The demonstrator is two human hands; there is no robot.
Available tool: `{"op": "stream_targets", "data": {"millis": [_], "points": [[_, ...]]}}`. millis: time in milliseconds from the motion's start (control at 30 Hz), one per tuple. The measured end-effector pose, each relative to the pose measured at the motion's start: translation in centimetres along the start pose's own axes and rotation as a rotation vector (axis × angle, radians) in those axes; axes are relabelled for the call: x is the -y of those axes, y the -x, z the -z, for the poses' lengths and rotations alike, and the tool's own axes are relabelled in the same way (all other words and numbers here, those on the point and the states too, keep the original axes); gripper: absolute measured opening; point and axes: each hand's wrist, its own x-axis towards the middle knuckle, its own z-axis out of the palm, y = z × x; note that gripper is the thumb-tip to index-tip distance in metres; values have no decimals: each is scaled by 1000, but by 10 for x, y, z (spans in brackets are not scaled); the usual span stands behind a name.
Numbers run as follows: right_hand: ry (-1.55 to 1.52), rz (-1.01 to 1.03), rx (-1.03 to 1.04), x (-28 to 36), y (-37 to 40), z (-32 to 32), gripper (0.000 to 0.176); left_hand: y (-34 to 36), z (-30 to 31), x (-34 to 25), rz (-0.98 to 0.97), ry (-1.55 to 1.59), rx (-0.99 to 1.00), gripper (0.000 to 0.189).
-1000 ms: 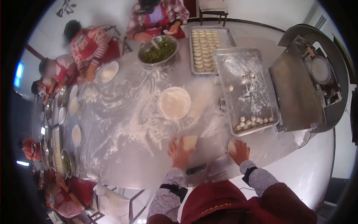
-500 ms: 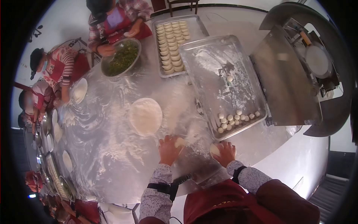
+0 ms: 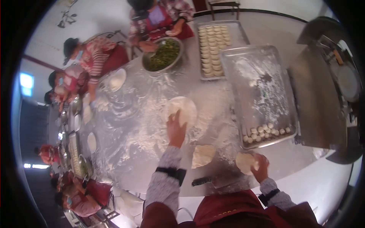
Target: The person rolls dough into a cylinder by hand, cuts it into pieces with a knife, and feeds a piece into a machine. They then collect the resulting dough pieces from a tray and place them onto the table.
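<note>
My left hand (image 3: 176, 130) reaches over a round white plate of flour (image 3: 190, 103), its fingers spread at the flour. Beside the knife, my right hand (image 3: 261, 167) has its fingers closed at the edge of a flat piece of dough (image 3: 243, 162). A second piece of dough (image 3: 203, 155) lies on the floured table (image 3: 152, 163) between my hands, with neither hand touching it. Near my apron lies a broad-bladed knife with a black handle (image 3: 201, 181), its blade pointing right.
A metal tray (image 3: 247, 106) holds small dough balls and flour. Behind it stands a tray of dumplings (image 3: 213, 49). A bowl of chopped green filling (image 3: 163, 55) stands before a co-worker. To the right is a metal machine (image 3: 319, 98). Other people work along the left side.
My left hand has left its piece of dough and moved forward to the flour plate. My right hand stays with the other piece. The whole view has shifted.
</note>
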Motion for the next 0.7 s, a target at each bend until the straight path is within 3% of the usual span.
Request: {"op": "stream_targets", "data": {"millis": [67,133,167,233,267,333,400,467,533,600,667,700], "points": [[-20,-30,-87,-20,4,0,52,-17,-35,26,-32,-126,-83,68],[-93,-44,-83,-21,-1,15,47,-25,-44,23,-2,-219,18,67],[-78,-15,-102,-22,-3,22,44,-22,-44,15,57,-240,48,56],[-153,-86,-112,-28,-9,27,43,-33,-88,60,-53,-256,158,41],[-231,-153,-131,-31,-11,33,42,-32,-103,78,-51,-77,125,28],[-302,-171,-211,-32,-21,47,38,-38,-91,61,-127,187,61,19],[-295,-173,-318,-39,-34,59,35,-55,-53,-9,-45,223,5,17],[-253,-168,-428,-53,-49,68,34,-67,-12,-95,182,972,36,18],[-186,-165,-514,-65,-66,78,33,-66,-15,-153,97,1245,76,22],[-130,-200,-485,-76,-84,87,38,-76,-67,-169,-436,690,479,24],[31,-150,-496,-78,-103,92,49,-99,-130,-186,-755,231,384,30],[41,-161,-496,-79,-112,91,49,-112,-143,-199,-759,242,394,30]]}}
